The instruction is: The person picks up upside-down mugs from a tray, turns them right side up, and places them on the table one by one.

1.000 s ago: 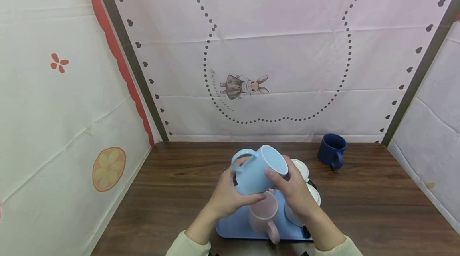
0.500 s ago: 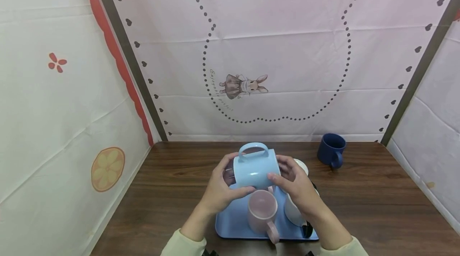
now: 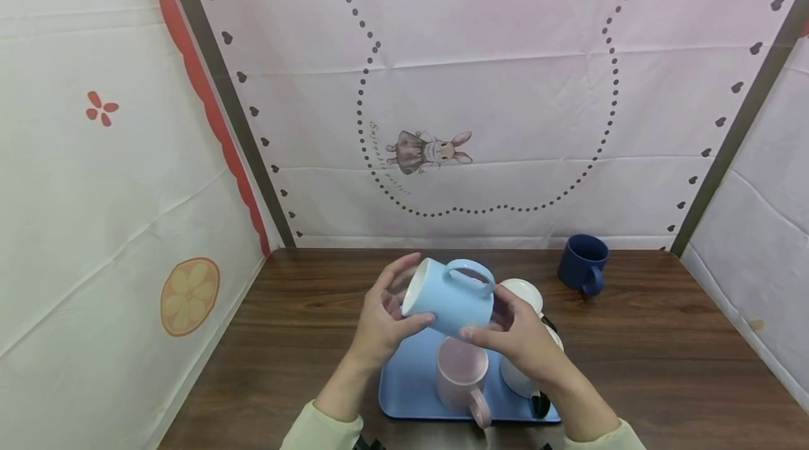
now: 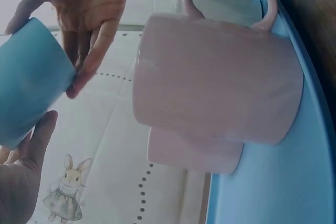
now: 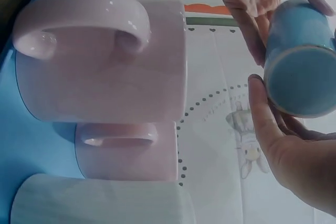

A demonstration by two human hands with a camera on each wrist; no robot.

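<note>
A light blue mug (image 3: 450, 299) is tipped on its side above the tray, both hands holding it. Its rim faces left and its handle points up. My left hand (image 3: 382, 316) is at the rim end, thumb on the near side. Around the base end my right hand (image 3: 521, 334) has its fingers curled, thumb on the near side. The right wrist view shows the mug's round base (image 5: 302, 82). Below, a pink mug (image 3: 463, 373) stands upright on the blue tray (image 3: 411, 394). Another pink mug (image 5: 126, 153) is beside it in the right wrist view, mostly hidden from the head.
White mugs (image 3: 518, 376) with black parts stand on the tray's right side, partly behind my right hand. A navy mug (image 3: 581, 267) stands on the wooden table (image 3: 297, 352) at the back right. Printed cloth (image 3: 493, 106) hangs behind and along both sides.
Between my hands the light blue mug has turned: its rim faced right and up, and now faces left. Its handle has swung from the left over to the upper right. The other mugs have not moved.
</note>
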